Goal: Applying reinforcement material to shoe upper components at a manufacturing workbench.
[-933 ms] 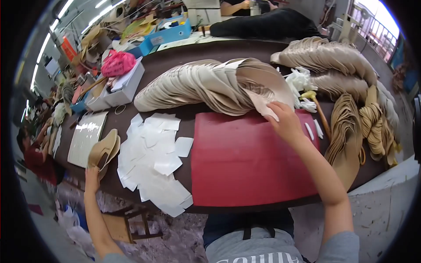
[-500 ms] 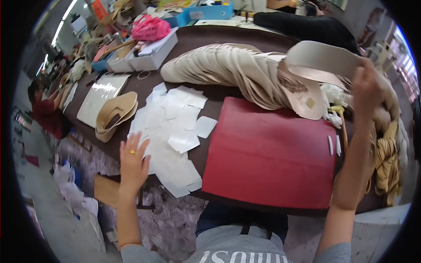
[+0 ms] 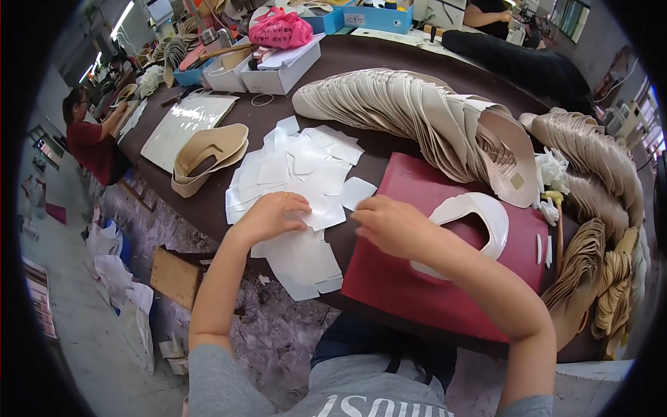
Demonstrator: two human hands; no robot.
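Note:
On the red mat point(image 3: 389, 278) a cream shoe upper point(image 3: 495, 221) lies flat, curved around a dark opening and partly hidden by my right forearm. My right hand point(image 3: 394, 226) is over the mat's left side, fingers curled to a pinch; anything between them is too small to make out. Over a loose heap of white sheet pieces point(image 3: 292, 167) hovers or rests my left hand point(image 3: 274, 214), thumb apart from the fingers, no held piece visible. A single white piece point(image 3: 358, 190) overlaps the mat's left edge, near my right fingertips.
Behind the mat runs a long row of nested cream uppers point(image 3: 403, 104). More stacked uppers point(image 3: 590, 146) and tan pieces point(image 3: 580, 257) crowd the right, beside a yellow-headed hammer point(image 3: 554, 197). At left lie a tan upper point(image 3: 208, 156) and a glossy board point(image 3: 187, 125). White boxes point(image 3: 281, 73) stand behind.
My right hand has put the raised cream upper down on the mat and moved left. My left hand has shifted right over the white pieces. The whole view has turned slightly left.

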